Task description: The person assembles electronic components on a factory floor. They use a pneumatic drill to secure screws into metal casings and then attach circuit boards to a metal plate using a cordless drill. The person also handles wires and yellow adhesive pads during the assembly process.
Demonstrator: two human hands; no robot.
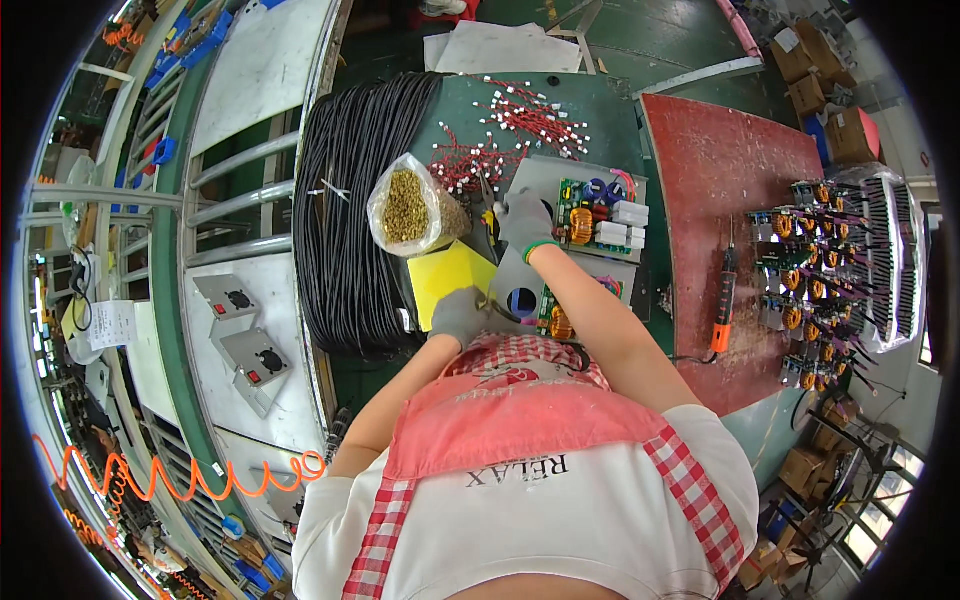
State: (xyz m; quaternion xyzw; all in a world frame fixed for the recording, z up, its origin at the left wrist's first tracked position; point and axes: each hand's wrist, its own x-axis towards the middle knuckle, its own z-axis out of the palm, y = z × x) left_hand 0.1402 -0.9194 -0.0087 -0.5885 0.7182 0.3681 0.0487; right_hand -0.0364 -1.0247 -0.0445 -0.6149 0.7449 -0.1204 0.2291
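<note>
My gloved right hand (527, 222) rests at the left part of a grey metal plate (545, 172), beside a circuit board (603, 217) with a copper coil and white blocks. Its fingers are curled; anything in them is hidden. Left of it lie pliers (489, 205). My gloved left hand (461, 313) is closed low on the bench, over the near edge of a yellow sheet or bin (450, 275). What it grips is not clear. Close to my apron, a second grey metal plate (518, 275) carries another circuit board (556, 318), partly covered by my right forearm.
An open bag of brass-coloured small parts (407, 208) stands beside a thick black cable bundle (345, 220). Red wires with white connectors (530, 120) lie at the back. On the right, a red board (700, 220) bears an orange-handled soldering iron (723, 310) and several stacked circuit boards (800, 280).
</note>
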